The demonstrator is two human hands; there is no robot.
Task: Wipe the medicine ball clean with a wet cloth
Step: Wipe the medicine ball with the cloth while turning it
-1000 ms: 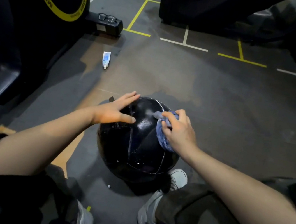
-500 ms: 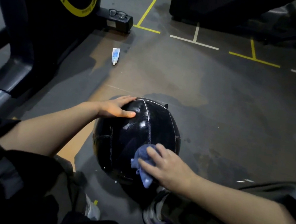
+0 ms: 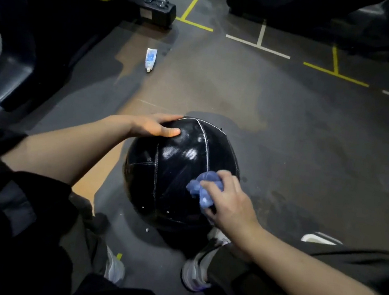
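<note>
Medicine ball (image 3: 176, 167), black with pale seams, sits on the dark gym floor (image 3: 289, 135) between the person's two forearms, just ahead of the feet. Left hand (image 3: 154, 126) lies on the ball's upper far-left shoulder, fingers stretched flat over the curve, thumb laid along the near side; it grips nothing, only rests on the surface. Right hand (image 3: 228, 201) is on the ball's near right flank, fingers curled round a bunched blue cloth (image 3: 201, 189), pressing it to the leather. The cloth pokes out toward the left hand, past the right fingertips. Glossy patches show on the ball's top, between the two hands; small white flecks sit low on its near face. A light shoe (image 3: 192, 274) stands below the right wrist, touching or almost touching the ball's underside; cannot tell which. Another shoe (image 3: 114, 269) shows beneath the left forearm. Well beyond the left hand a small white and blue tube (image 3: 150, 59) lies flat on the floor. Farther off again, a pair of glasses (image 3: 155, 0) rests on the dark base of an exercise machine (image 3: 58, 5) with a yellow ring. Yellow and white floor lines (image 3: 259, 44) run far beyond the right hand.
</note>
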